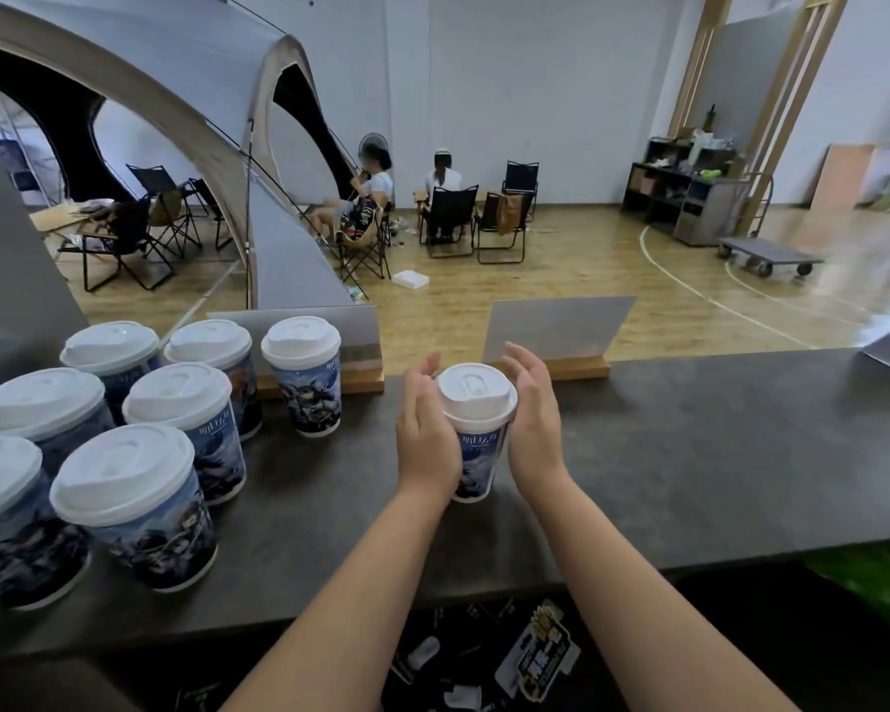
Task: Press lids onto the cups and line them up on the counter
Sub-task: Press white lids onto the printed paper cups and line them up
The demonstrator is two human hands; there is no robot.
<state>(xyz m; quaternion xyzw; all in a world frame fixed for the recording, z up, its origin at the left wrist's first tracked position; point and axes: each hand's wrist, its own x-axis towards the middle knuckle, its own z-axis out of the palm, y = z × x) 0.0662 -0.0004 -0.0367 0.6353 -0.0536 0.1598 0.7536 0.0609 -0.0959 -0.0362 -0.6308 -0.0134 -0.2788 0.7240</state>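
Note:
A blue printed paper cup [478, 457] with a white lid [476, 394] stands upright on the dark grey counter [689, 454], near its middle. My left hand [425, 429] lies against the cup's left side, fingers straight and pointing up past the lid's rim. My right hand [535, 421] flanks the cup on the right with relaxed fingers, palm facing the cup, close to the lid. Several more lidded cups [176, 398] of the same print stand grouped at the counter's left end; the nearest one to my hands [303, 382] stands at the back.
Two grey sign holders on wooden bases [556, 328] stand along the counter's far edge. Beyond the counter are a wooden floor, folding chairs, a tent [186, 95] and two seated people. Packets lie on a shelf below the counter's near edge [535, 655].

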